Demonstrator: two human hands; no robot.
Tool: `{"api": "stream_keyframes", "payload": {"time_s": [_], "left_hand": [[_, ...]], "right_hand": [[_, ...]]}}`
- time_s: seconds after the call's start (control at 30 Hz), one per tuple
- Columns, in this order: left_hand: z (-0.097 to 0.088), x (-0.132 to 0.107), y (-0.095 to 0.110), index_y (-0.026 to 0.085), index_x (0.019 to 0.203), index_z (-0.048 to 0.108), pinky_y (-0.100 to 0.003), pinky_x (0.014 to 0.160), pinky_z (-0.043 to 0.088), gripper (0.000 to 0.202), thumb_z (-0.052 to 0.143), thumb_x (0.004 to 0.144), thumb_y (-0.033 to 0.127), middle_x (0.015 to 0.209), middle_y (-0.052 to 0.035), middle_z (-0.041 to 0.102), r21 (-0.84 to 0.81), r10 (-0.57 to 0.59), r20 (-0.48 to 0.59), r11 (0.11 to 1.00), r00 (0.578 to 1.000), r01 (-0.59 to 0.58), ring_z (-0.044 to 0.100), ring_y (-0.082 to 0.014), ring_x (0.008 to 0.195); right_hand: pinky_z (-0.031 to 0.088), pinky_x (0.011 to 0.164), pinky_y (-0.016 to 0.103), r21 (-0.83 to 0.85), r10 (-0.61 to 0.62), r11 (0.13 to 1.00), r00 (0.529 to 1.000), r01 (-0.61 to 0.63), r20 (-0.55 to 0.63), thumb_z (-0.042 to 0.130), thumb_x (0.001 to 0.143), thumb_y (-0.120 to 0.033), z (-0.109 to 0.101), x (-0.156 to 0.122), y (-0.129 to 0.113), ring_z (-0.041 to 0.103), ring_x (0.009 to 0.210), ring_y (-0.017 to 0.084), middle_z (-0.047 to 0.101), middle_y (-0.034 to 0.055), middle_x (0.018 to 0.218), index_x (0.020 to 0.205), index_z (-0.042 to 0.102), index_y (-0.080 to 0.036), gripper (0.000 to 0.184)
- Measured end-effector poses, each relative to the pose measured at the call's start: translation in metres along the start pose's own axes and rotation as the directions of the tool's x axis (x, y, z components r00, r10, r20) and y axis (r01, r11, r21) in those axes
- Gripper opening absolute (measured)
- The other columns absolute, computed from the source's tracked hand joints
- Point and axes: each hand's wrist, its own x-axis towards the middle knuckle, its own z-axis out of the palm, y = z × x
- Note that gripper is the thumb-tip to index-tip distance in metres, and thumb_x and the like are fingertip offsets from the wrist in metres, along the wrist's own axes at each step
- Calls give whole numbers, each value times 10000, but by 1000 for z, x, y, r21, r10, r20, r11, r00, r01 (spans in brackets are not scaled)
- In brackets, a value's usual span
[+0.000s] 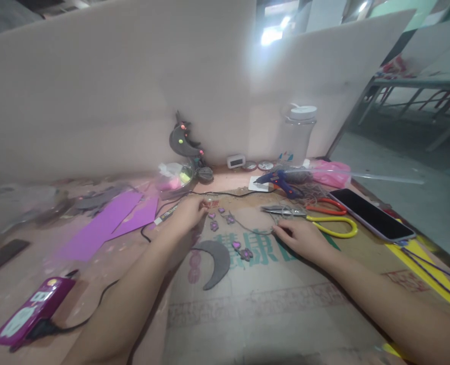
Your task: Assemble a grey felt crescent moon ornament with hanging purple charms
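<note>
My left hand (189, 212) reaches forward over the cardboard sheet (270, 299), its fingers pinched on a small piece at about the sheet's far edge; what it holds is too small to name. My right hand (304, 238) rests on the cardboard, fingers curled, touching a thin grey wire (248, 225) beside the yellow-handled scissors (331, 225). Between the hands lie small purple heart and flower pieces (225, 218). A grey crescent cutout (217, 261) lies nearer me, with two more purple pieces (242, 251) by it.
A blue glue gun (280, 181), red-handled pliers (324, 205), a phone (371, 215), a clear jar (299, 137), a pink bag (329, 173), a bowl (175, 181), purple foam sheets (107, 223), a pink phone with a cable (33, 312). White partition boards (114, 101) stand behind.
</note>
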Motion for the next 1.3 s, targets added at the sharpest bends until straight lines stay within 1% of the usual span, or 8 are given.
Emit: {"api": "stream_keyframes", "payload": {"time_s": [0.17, 0.27, 0.37, 0.47, 0.7, 0.9, 1.0, 1.3], "left_hand": [[3, -3, 18, 203, 1073, 701, -329, 878, 446, 261, 527, 907, 305, 1091, -80, 723, 2, 125, -68, 992, 990, -125, 636, -248, 1016], [5, -9, 32, 206, 1052, 713, -326, 896, 444, 247, 530, 915, 301, 1116, -71, 720, -4, 212, -43, 977, 976, -212, 627, -245, 1052], [2, -16, 44, 204, 1017, 726, -324, 862, 456, 234, 539, 918, 304, 1055, -72, 729, -16, 270, 6, 963, 963, -269, 638, -242, 1005], [-1, -23, 53, 221, 994, 733, -294, 845, 460, 182, 601, 888, 285, 1009, -44, 737, -51, 343, 100, 939, 934, -339, 649, -217, 973], [2, -34, 58, 253, 1106, 699, -309, 883, 440, 310, 713, 818, 367, 1093, -38, 685, -139, 488, 342, 871, 803, -470, 615, -237, 1033], [9, -36, 59, 233, 1003, 699, -298, 829, 445, 187, 690, 818, 254, 1031, -42, 649, -135, 478, 345, 877, 808, -462, 608, -219, 968], [10, -36, 63, 224, 958, 689, -278, 816, 448, 137, 677, 827, 260, 993, -28, 662, -156, 492, 332, 870, 804, -468, 612, -198, 943], [17, -14, 69, 207, 1023, 671, -369, 958, 387, 194, 614, 860, 296, 1084, -73, 657, -41, 405, 85, 914, 911, -403, 557, -259, 1082]], "right_hand": [[331, 571, 275, 75, 7, 997, 1000, -5, -31, 430, 952, -411, 1, -1, 1, 572, 608, 180, 648, 25, 656, 723, 633, -213, 364], [400, 589, 270, 187, 43, 982, 994, -24, -98, 475, 946, -411, -1, -4, -1, 596, 621, 177, 676, 14, 717, 1026, 672, -225, 283], [464, 757, 312, 151, -92, 983, 991, 105, -93, 541, 931, -384, -2, -7, -6, 655, 833, 211, 729, 50, 960, 1196, 649, -249, 315], [452, 841, 342, 126, -174, 976, 984, 178, -40, 531, 940, -313, -2, -6, -10, 645, 955, 238, 722, 62, 1028, 1054, 699, -235, 218], [413, 684, 313, 229, -5, 973, 990, 38, -143, 489, 910, -242, 5, -3, -5, 588, 738, 210, 648, 34, 779, 808, 596, -219, 150], [426, 732, 333, 397, 316, 908, 845, -136, -433, 324, 955, -299, 1, 2, 16, 561, 811, 219, 595, 74, 886, 953, 464, -207, 167], [431, 740, 340, 469, 399, 869, 788, -161, -468, 361, 935, -336, 0, 5, 22, 550, 818, 224, 584, 67, 875, 938, 468, -212, 164], [420, 618, 299, 563, 357, 819, 868, -113, -344, 474, 868, -369, 8, 9, 16, 510, 658, 181, 530, 5, 741, 1027, 550, -197, 246]]}}
